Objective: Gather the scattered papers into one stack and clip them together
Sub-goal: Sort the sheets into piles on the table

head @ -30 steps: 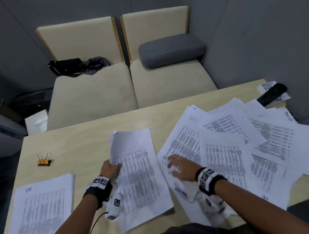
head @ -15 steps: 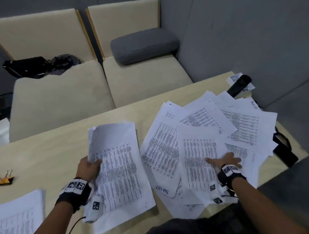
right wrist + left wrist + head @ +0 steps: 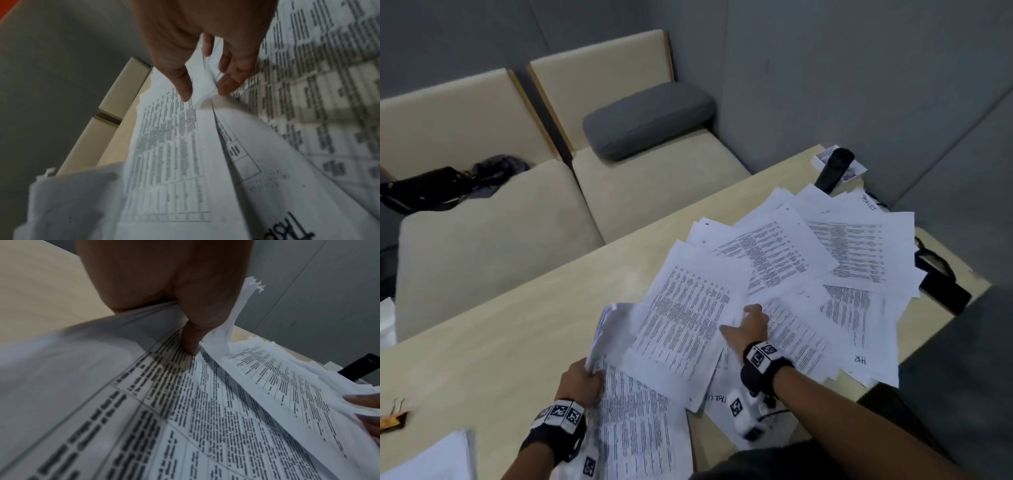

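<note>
Papers lie along the bench's near edge and fan out toward its far right corner: the left hand point(image 3: 582, 378) has its grip clamped on the gathered bundle point(image 3: 640, 428) at the near edge, while the right hand point(image 3: 748, 323) pinches a loose sheet point(image 3: 688, 308) just beyond. Light, limp and slippery, they'll likely slide or curl, so hold them by an edge, thumb on top. Farther off, the scattered sheets point(image 3: 852, 253) overlap up to a black object point(image 3: 834, 169) at the far right corner.

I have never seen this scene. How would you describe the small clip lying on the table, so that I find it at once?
Start from the long pale wooden table and go to its near left end, away from the scattered white printed papers. There, at the picture's left edge, lies the small orange binder clip with thin wire handles. It is the only orange thing on the table.
</note>
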A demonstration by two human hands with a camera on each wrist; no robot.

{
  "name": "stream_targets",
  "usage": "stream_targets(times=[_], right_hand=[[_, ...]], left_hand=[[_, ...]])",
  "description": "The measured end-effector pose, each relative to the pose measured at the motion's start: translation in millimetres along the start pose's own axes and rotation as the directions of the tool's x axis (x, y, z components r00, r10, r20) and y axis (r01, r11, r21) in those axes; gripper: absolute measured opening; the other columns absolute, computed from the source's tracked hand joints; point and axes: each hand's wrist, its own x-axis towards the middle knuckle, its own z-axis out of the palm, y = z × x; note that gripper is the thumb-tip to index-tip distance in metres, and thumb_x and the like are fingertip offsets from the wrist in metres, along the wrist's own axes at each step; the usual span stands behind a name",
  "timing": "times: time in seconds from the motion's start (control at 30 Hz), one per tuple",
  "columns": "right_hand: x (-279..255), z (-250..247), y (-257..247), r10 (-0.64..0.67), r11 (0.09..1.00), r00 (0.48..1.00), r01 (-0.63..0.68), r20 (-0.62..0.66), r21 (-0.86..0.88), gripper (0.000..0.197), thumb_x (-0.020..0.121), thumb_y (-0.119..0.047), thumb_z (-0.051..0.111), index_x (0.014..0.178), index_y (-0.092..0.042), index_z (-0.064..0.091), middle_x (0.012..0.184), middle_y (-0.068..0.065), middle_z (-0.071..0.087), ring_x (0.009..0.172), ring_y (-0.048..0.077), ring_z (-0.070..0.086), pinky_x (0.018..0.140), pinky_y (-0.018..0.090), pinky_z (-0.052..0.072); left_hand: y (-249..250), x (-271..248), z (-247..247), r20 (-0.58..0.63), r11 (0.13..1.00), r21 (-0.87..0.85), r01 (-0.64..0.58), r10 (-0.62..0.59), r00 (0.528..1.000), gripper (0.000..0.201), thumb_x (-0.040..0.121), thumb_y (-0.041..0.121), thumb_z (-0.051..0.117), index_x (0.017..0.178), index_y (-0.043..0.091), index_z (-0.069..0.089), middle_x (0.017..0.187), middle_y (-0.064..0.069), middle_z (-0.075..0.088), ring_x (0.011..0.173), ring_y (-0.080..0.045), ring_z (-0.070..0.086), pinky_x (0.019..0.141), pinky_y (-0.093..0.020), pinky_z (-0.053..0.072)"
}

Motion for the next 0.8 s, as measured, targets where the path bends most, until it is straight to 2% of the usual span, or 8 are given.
stream_targets(times=[0.17,0.3,0.37,0.43,0.53,0.63,0.7,0.8], right_hand=[[-3,14,-18,0.135,0.989,0.978,-0.143,0.16,0.038,0.086,0.075,-0.036,0.079,0.14,-0.005,0.033,0.137,0.015,0.05,0.121,0.032,0.054,0.093,0.032,0.049],[-8,14,-20,-0.015,0.999,0.986,0.022,0.164,-0.046,0.062,0.089,-0.031,0.064,0.142,-0.007,0.042,0.144,0.013,0.048,0.126,0.029,0.053,0.098,0.032,0.049],[-14,0,-27,-0.104,0.994,0.985,0.109,0.139,-0.031,0.056,0.096,-0.02,0.055,0.147,-0.009,0.035,0.145,0.013,0.046,0.123,0.032,0.056,0.086,0.03,0.052],[-13,-21,-35,-0.187,0.982,0.977,0.189,0.103,-0.013,0.056,0.098,-0.016,0.052,0.149,-0.01,0.029,0.147,0.016,0.043,0.123,0.036,0.055,0.09,0.034,0.05],[3,-54,-48,-0.27,0.95,0.962,0.261,0.03,0.173,0.06,0.094,-0.018,0.059,0.148,-0.017,0.032,0.151,0.011,0.038,0.128,0.033,0.05,0.101,0.04,0.046],[19,-79,-56,-0.32,0.889,0.947,0.295,0.015,0.35,0.054,0.088,-0.022,0.066,0.137,-0.028,0.046,0.138,0.002,0.055,0.124,0.024,0.055,0.105,0.05,0.043],[34,-82,-55,-0.362,0.884,0.93,0.32,0.067,0.34,0.049,0.083,-0.029,0.07,0.128,-0.034,0.053,0.127,-0.005,0.064,0.116,0.019,0.061,0.104,0.051,0.045],[44,-60,-42,-0.31,0.94,0.916,0.254,0.257,0.229,0.062,0.075,-0.042,0.075,0.132,-0.038,0.049,0.134,-0.006,0.059,0.122,0.02,0.057,0.106,0.052,0.042]], left_hand=[[-11,-2,7,0.007,1.0,-0.008,0.003,-0.003,1.0,0.024,0.088,0.013,0.062,0.068,0.007,0.051,0.062,-0.01,0.056,0.061,-0.029,0.055,0.056,-0.029,0.038],[-15,2,5,0.008,1.0,-0.017,0.012,-0.011,1.0,0.025,0.088,0.015,0.063,0.066,0.009,0.052,0.064,-0.012,0.062,0.065,-0.032,0.061,0.059,-0.031,0.045],[-22,4,-2,-0.004,0.998,-0.039,0.057,-0.057,0.998,0.024,0.087,0.017,0.064,0.066,0.008,0.055,0.067,-0.016,0.067,0.065,-0.034,0.065,0.06,-0.033,0.05],[-29,7,-11,-0.038,0.989,-0.092,0.116,-0.119,0.992,0.024,0.086,0.017,0.065,0.068,0.006,0.055,0.068,-0.018,0.066,0.062,-0.033,0.062,0.058,-0.032,0.049],[-39,8,-27,-0.07,0.966,-0.172,0.193,-0.207,0.976,0.022,0.084,0.016,0.068,0.071,0.002,0.057,0.071,-0.021,0.065,0.066,-0.033,0.062,0.061,-0.035,0.05],[-50,4,-38,-0.094,0.932,-0.258,0.255,-0.287,0.953,0.02,0.08,0.017,0.069,0.08,-0.002,0.062,0.076,-0.022,0.069,0.069,-0.034,0.067,0.062,-0.035,0.053],[-50,0,-40,-0.094,0.906,-0.33,0.266,-0.312,0.946,0.019,0.079,0.016,0.069,0.083,-0.002,0.063,0.073,-0.019,0.069,0.06,-0.028,0.064,0.058,-0.032,0.051],[-43,-3,-35,-0.036,0.865,-0.446,0.23,-0.274,0.961,0.021,0.082,0.014,0.071,0.09,-0.005,0.064,0.076,-0.022,0.068,0.06,-0.025,0.06,0.06,-0.033,0.05]])
